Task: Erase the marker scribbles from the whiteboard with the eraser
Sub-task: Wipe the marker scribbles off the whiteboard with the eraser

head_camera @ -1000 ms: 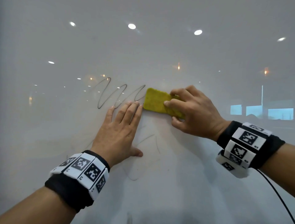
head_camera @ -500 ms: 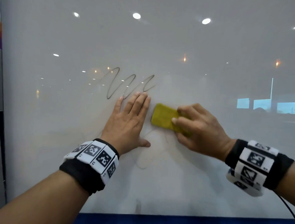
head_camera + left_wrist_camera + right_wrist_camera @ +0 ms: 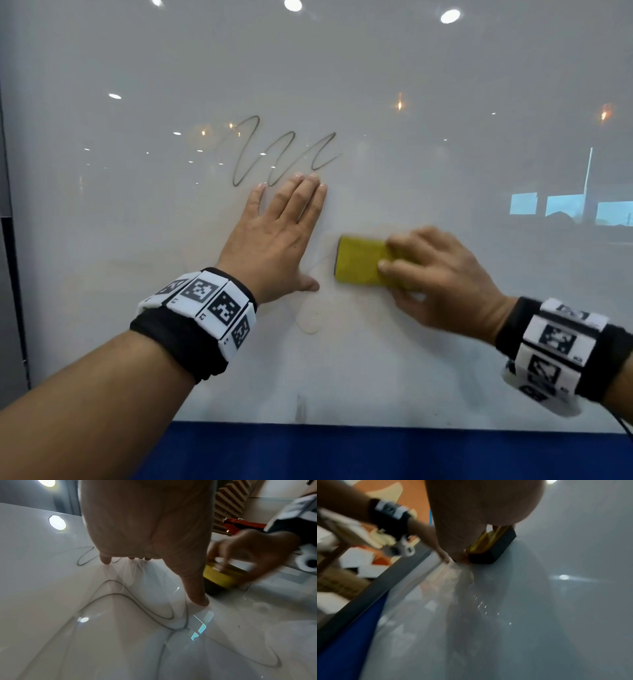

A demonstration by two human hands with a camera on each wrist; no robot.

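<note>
A glossy whiteboard (image 3: 411,102) fills the head view. A dark zigzag scribble (image 3: 274,154) runs across it just above my left hand (image 3: 274,236), which lies flat on the board with straight fingers. Fainter curved lines (image 3: 310,325) show below that hand and are plain in the left wrist view as loops (image 3: 137,601). My right hand (image 3: 442,281) grips a yellow eraser (image 3: 359,265) with a dark felt underside (image 3: 494,547) and presses it to the board, right of my left thumb.
A blue strip (image 3: 342,452) runs under the board's bottom edge. A grey frame (image 3: 7,240) borders the board on the left. Ceiling lights and a window reflect in the surface. A cable hangs from my right wristband.
My right hand has drawn the eraser down and to the right, from beside the zigzag's right end to level with my left thumb. My left hand stays flat in place.
</note>
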